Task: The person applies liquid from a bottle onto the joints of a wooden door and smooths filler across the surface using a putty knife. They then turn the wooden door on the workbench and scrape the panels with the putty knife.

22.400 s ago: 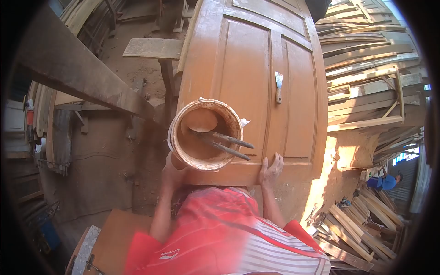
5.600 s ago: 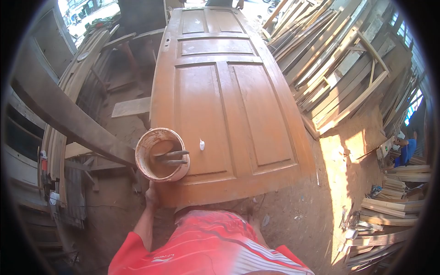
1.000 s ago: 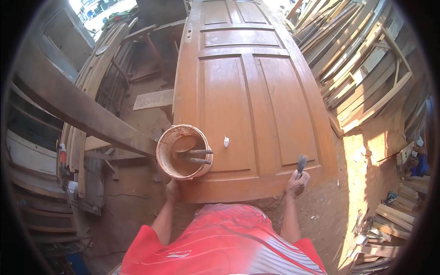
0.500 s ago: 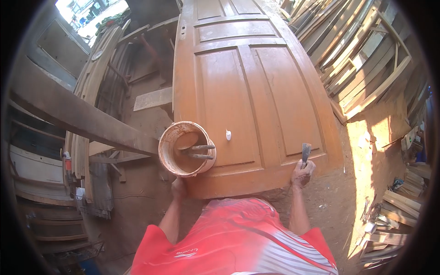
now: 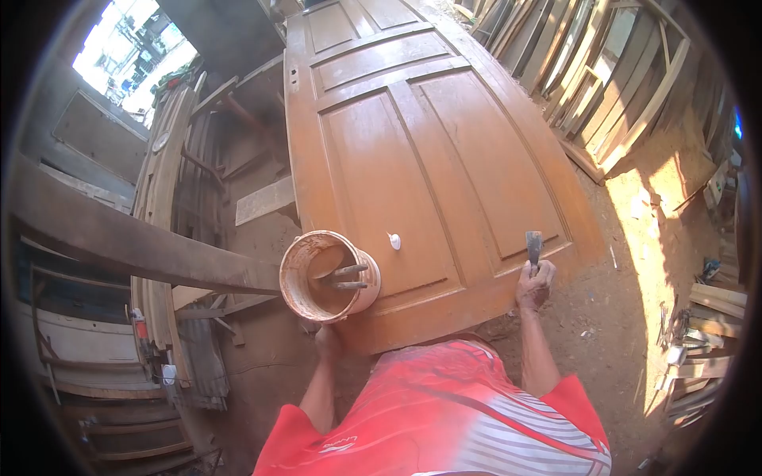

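Below centre, the left hand (image 5: 326, 343) is at the near edge of the panelled wooden door (image 5: 413, 186), just under the paint-smeared bucket (image 5: 367, 297); its fingers are hidden, so I can't tell its grip. Right of centre, the right hand (image 5: 534, 286) curls around the handle of a putty knife (image 5: 534, 240), blade pointing up the frame. A low, flat blade angle would probably spare the moulding. The bucket, two wooden handles (image 5: 351, 271) leaning in it, covers the door's lower-left corner; a small white object (image 5: 394, 241) sits mid-door, likely in a stroke's way. Beyond, a beam (image 5: 143, 238) crosses the left; timber (image 5: 627, 79) leans upper right.
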The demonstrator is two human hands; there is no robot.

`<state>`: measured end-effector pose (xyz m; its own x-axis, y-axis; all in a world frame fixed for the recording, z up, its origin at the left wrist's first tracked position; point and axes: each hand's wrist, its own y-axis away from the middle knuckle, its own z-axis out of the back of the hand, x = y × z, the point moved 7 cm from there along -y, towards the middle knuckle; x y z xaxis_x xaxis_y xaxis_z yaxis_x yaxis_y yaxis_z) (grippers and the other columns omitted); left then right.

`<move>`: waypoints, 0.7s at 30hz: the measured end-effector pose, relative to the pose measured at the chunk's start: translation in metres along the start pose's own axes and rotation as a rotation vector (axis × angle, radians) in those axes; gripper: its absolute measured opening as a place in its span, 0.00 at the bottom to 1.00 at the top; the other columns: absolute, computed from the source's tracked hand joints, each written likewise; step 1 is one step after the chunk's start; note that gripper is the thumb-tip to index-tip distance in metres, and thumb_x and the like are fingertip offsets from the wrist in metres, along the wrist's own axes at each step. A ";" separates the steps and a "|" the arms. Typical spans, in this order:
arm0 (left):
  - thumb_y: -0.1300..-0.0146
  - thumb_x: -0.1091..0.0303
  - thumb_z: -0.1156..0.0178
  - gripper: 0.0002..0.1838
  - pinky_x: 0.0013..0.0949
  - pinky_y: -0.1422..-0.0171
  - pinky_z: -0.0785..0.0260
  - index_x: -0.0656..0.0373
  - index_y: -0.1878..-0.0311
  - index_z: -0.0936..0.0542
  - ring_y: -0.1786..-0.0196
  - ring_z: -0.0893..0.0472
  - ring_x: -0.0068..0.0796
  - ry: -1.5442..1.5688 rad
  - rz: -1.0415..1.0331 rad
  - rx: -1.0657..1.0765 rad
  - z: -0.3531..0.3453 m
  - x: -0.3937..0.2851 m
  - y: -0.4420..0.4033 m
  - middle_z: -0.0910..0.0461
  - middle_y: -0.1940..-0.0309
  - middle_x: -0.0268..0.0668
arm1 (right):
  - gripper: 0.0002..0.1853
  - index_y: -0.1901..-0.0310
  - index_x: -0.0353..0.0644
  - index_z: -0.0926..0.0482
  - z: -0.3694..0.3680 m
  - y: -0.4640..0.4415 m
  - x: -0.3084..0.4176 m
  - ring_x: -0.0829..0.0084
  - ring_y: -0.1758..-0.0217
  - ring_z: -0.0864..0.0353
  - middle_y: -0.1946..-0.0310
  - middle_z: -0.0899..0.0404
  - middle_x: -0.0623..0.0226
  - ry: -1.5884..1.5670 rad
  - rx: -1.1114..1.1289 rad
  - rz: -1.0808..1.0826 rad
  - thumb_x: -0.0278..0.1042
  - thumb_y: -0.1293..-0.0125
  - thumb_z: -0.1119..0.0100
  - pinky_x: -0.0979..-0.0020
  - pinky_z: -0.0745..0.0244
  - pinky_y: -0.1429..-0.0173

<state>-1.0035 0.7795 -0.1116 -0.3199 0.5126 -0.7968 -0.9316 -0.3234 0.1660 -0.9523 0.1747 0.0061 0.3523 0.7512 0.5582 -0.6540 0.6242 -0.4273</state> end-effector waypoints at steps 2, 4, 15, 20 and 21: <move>0.18 0.35 0.70 0.42 0.55 0.52 0.28 0.66 0.48 0.16 0.55 0.15 0.61 0.004 -0.014 -0.013 -0.001 0.009 -0.004 0.14 0.56 0.57 | 0.12 0.58 0.38 0.27 0.003 0.000 0.004 0.49 0.48 0.23 0.56 0.25 0.54 -0.023 0.006 -0.047 0.35 0.32 0.36 0.50 0.28 0.45; 0.18 0.35 0.69 0.42 0.55 0.54 0.28 0.66 0.48 0.16 0.56 0.15 0.62 -0.006 -0.029 -0.014 -0.001 0.017 -0.005 0.14 0.56 0.58 | 0.12 0.58 0.38 0.27 0.003 0.000 0.003 0.49 0.47 0.23 0.55 0.25 0.55 -0.012 0.022 -0.056 0.35 0.32 0.36 0.51 0.28 0.45; 0.19 0.34 0.62 0.40 0.45 0.48 0.25 0.67 0.44 0.18 0.52 0.17 0.45 0.124 -0.053 0.016 0.001 0.017 -0.005 0.15 0.53 0.47 | 0.12 0.57 0.39 0.26 0.005 0.001 0.002 0.50 0.47 0.22 0.53 0.24 0.57 -0.022 -0.005 -0.011 0.35 0.33 0.34 0.50 0.26 0.45; 0.21 0.32 0.54 0.41 0.37 0.40 0.24 0.70 0.37 0.22 0.45 0.19 0.31 0.217 0.141 0.022 -0.002 0.035 -0.008 0.18 0.45 0.41 | 0.11 0.56 0.39 0.26 0.003 0.000 0.001 0.50 0.46 0.22 0.53 0.23 0.55 -0.033 -0.020 0.036 0.34 0.33 0.34 0.50 0.26 0.44; 0.21 0.33 0.54 0.41 0.37 0.40 0.24 0.70 0.38 0.22 0.45 0.19 0.31 0.262 0.096 0.031 -0.003 0.033 -0.008 0.18 0.45 0.41 | 0.11 0.56 0.39 0.26 0.004 0.000 0.001 0.50 0.46 0.22 0.53 0.23 0.55 -0.032 -0.017 0.033 0.34 0.33 0.34 0.50 0.26 0.44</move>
<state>-1.0057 0.7969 -0.1406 -0.3548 0.2563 -0.8991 -0.9054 -0.3340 0.2621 -0.9545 0.1750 0.0096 0.3089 0.7644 0.5659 -0.6533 0.6030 -0.4578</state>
